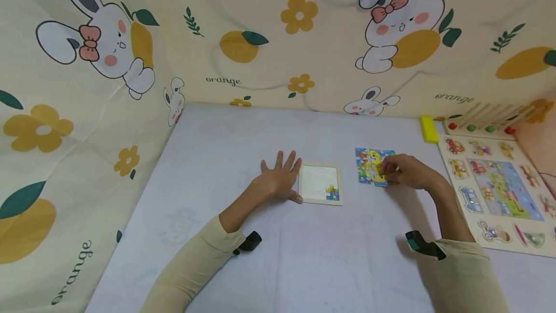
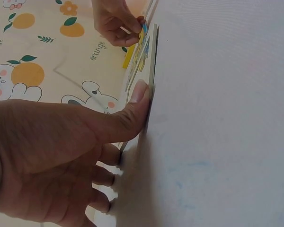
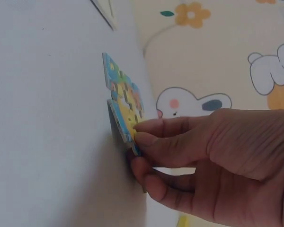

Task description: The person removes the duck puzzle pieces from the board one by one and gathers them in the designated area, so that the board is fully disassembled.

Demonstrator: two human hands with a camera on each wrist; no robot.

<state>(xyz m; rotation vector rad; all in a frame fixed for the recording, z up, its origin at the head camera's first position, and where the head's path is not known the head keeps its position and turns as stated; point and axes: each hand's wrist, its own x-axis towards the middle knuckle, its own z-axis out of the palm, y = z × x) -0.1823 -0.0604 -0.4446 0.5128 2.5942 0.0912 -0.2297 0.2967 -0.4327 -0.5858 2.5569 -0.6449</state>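
My left hand [image 1: 278, 180] lies with spread, straight fingers at the left edge of a square, light wooden puzzle frame [image 1: 319, 204]. Its thumb [image 2: 139, 101] rests on the frame's border in the left wrist view. One blue and yellow corner piece [image 1: 332, 192] sits in the frame's lower right corner. To the right of the frame, a cluster of colourful jigsaw pieces [image 1: 365, 165] lies joined on the table. With thumb and fingertips, my right hand [image 1: 406, 170] pinches a puzzle piece [image 3: 128, 124] at the cluster's right side; the fingers partly hide it.
A wooden picture board [image 1: 462, 197] with vehicle and toy pictures lies at the right. Behind it is a rack with red and green balls [image 1: 471, 128]. A yellow block [image 1: 428, 129] stands near the back edge. Rabbit-and-orange printed cloth [image 1: 260, 81] hangs behind the white table [image 1: 321, 264].
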